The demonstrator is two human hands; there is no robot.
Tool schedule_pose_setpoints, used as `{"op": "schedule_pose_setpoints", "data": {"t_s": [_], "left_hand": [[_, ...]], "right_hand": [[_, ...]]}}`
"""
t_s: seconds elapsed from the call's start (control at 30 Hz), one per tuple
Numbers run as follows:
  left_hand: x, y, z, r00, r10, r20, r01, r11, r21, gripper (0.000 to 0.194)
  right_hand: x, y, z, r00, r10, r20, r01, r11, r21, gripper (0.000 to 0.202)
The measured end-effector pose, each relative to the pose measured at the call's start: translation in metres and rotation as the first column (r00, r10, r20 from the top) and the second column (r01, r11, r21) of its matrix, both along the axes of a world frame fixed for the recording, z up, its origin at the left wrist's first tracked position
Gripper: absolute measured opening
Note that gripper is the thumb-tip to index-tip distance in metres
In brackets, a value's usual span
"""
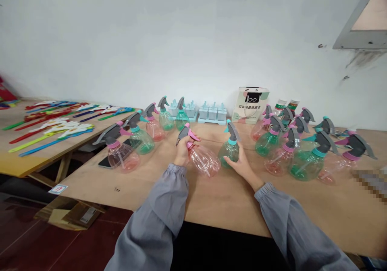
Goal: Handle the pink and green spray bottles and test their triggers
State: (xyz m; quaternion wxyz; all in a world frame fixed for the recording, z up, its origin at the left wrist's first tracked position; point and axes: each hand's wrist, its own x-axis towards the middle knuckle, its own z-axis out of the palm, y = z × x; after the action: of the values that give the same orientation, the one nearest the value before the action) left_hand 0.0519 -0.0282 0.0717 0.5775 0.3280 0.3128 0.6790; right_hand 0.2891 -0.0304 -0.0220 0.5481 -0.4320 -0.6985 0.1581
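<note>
My left hand (183, 149) is wrapped round the neck of a pink spray bottle (205, 160), whose body tilts down to the right. Just right of it, my right hand (241, 162) has its thumb and fingers round the side of a green spray bottle (229, 150) with a turquoise collar, which stands upright on the wooden table (223, 202). Several pink and green spray bottles stand to the left, among them a near pink one (123, 156). More stand in a group on the right, with a green one (306, 164) near the front.
A dark phone (105, 162) lies behind the near left bottle. Light blue moulds (212, 114), a paper bag (249, 106) and small jars (280, 105) stand along the wall. Colourful flower-topped strips (57, 132) cover the left table. Below is an open cardboard box (68, 214).
</note>
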Motion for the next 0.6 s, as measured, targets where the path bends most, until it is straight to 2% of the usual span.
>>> {"op": "schedule_pose_setpoints", "data": {"t_s": [0.13, 0.27, 0.33, 0.4, 0.43, 0.5, 0.6], "left_hand": [[0.001, -0.004, 0.005, 0.999, -0.023, -0.034, 0.025, 0.998, 0.055, 0.028], [0.001, -0.007, 0.005, 0.999, 0.022, -0.026, -0.018, 0.990, 0.137, 0.013], [0.000, -0.007, 0.004, 0.995, 0.042, -0.091, -0.024, 0.981, 0.192, 0.009], [-0.004, -0.005, 0.003, 0.965, 0.121, -0.234, -0.056, 0.962, 0.266, 0.011], [-0.007, -0.004, 0.002, 0.925, 0.192, -0.327, -0.085, 0.945, 0.315, 0.014], [-0.015, -0.001, 0.001, 0.791, 0.358, -0.496, -0.143, 0.897, 0.419, 0.019], [-0.031, 0.006, -0.002, 0.575, 0.523, -0.629, -0.198, 0.835, 0.513, 0.025]], "right_hand": [[0.000, 0.000, 0.000, 1.000, 0.002, 0.007, -0.002, 1.000, -0.006, 0.081], [0.000, 0.000, -0.001, 1.000, -0.002, 0.003, 0.002, 1.000, 0.007, 0.081], [0.000, 0.000, -0.001, 1.000, -0.001, 0.000, 0.001, 1.000, 0.011, 0.081], [0.000, 0.000, 0.000, 1.000, 0.000, -0.004, 0.000, 1.000, 0.009, 0.081], [0.000, 0.000, 0.000, 1.000, 0.000, -0.005, 0.000, 1.000, 0.006, 0.082], [0.000, 0.000, 0.000, 1.000, 0.000, -0.005, 0.000, 1.000, 0.002, 0.082], [0.000, 0.000, 0.001, 1.000, -0.002, -0.003, 0.002, 1.000, -0.006, 0.082]]}}
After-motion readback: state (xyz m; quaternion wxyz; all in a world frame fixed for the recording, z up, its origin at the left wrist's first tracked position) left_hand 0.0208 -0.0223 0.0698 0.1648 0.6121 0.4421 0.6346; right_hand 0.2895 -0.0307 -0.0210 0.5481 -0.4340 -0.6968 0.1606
